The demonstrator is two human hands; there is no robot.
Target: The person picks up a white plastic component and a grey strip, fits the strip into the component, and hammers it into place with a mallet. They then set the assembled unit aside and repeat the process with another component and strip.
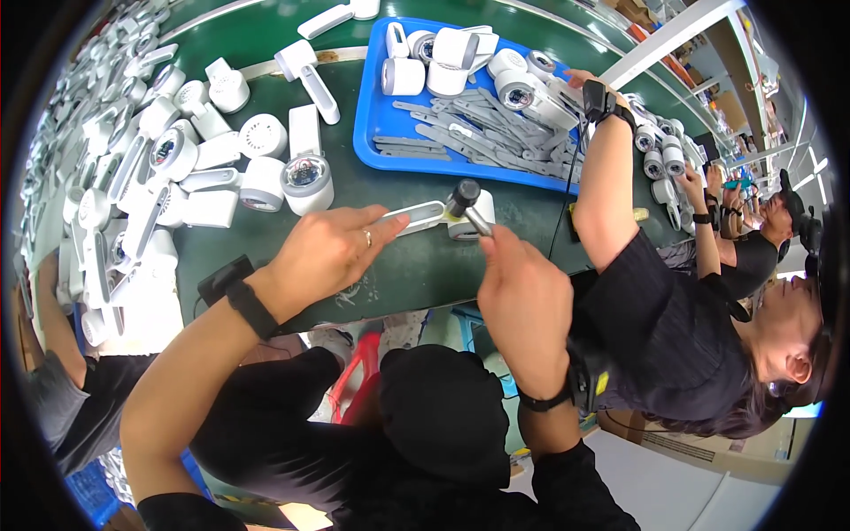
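On the green worktop lies a white handheld device [421, 218] with a grey-inlaid handle and a round head; it looks like a handheld fan. My left hand [323, 252] grips the handle's left end, fingers closed over it. A small hammer [463, 196] with a dark head is held in my right hand [527, 301]. Its head is over the joint between handle and round head; whether it touches cannot be made out. The hammer partly hides the device's round head.
Beyond my hands stands a blue tray [376, 102] with grey strips [487, 128] and several similar white devices. Many more white devices [177, 155] heap up on the left. A co-worker's arm [611, 195] reaches to the tray from the right, beside a thin black cable [560, 208].
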